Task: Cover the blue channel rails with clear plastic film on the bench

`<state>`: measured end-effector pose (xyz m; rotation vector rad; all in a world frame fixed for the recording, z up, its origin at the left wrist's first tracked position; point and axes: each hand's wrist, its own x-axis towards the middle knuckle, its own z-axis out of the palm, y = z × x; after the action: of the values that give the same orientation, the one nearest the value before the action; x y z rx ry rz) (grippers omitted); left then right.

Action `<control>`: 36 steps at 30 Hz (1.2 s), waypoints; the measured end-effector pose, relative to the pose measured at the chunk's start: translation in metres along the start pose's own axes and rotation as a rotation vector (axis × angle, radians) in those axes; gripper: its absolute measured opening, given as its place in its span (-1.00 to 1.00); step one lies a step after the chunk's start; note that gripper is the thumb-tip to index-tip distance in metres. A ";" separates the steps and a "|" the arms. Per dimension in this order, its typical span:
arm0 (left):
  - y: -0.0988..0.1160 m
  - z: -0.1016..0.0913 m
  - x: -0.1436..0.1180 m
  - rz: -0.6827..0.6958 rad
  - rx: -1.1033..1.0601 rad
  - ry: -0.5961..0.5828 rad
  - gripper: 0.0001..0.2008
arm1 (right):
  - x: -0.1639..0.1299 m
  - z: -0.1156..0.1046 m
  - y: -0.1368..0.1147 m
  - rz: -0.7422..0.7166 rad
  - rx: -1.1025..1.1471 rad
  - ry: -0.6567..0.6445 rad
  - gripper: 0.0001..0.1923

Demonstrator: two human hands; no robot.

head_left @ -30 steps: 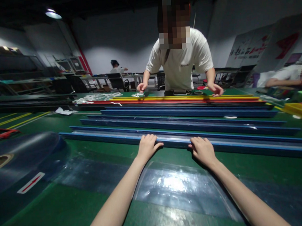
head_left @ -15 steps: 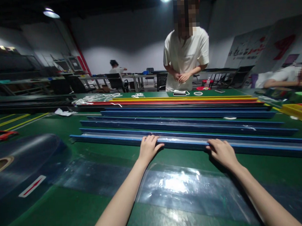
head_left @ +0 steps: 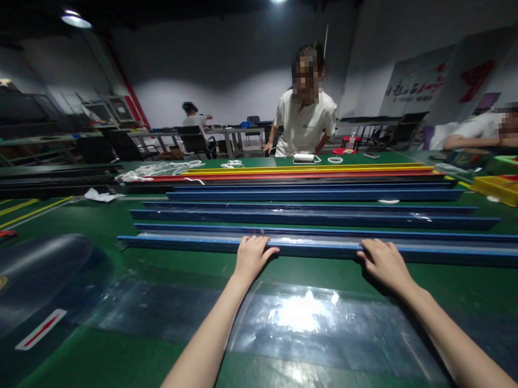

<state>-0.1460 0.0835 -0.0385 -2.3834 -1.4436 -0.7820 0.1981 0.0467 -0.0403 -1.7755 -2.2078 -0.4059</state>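
Rightward shifted the right hand [head_left: 386, 263], left hand [head_left: 251, 258] apart, both gripping a blue plastic-looking channel [head_left: 315, 249] uneven pushing could skew.

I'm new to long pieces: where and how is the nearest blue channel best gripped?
Probably by the near wall of the nearest blue channel, from the near side, at two spread points. It is long and lies open side up, so that wall's top edge can be curled over, where the left hand and right hand touch it.
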 end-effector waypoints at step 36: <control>-0.004 0.003 0.002 0.050 0.056 0.017 -0.58 | -0.002 0.007 0.001 -0.043 -0.113 0.040 -0.88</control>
<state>-0.1476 0.0882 -0.0397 -2.3558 -1.3756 -0.7377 0.1991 0.0479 -0.0474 -1.7613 -2.2394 -0.5809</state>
